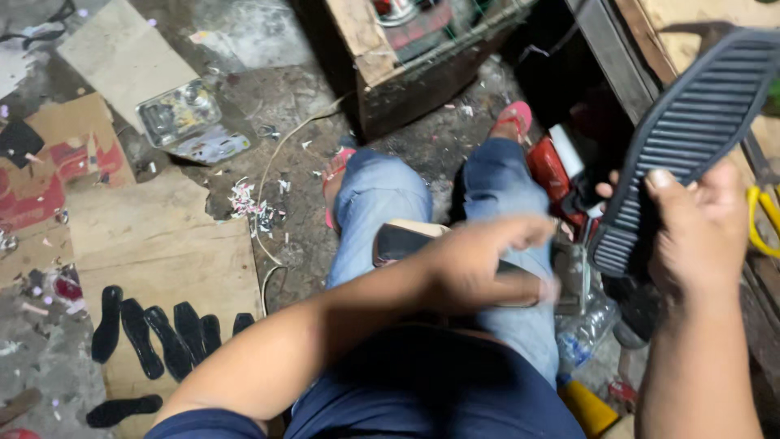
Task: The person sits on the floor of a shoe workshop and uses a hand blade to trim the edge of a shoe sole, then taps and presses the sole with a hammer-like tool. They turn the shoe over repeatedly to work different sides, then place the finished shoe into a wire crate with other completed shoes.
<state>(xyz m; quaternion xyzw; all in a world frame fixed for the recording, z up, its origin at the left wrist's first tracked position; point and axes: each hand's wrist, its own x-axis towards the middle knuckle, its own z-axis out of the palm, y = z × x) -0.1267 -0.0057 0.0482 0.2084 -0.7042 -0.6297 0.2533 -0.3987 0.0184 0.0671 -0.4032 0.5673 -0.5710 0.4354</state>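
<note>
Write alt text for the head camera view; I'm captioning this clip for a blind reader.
Seen from above, a seated person in jeans holds up a black ribbed shoe sole in the right hand, while the blurred left hand grips a dark flat piece over the lap. Black insole cutouts lie on cardboard on the littered floor to the left.

A clear plastic blister package (180, 114) lay on the floor (268, 89) up to my left, rectangular, shiny, with a yellowish inside. Left of it lay flattened cardboard packaging (61, 158), brown with red and white print. A crumpled clear plastic wrapper (585, 329) sat by my right knee.
</note>
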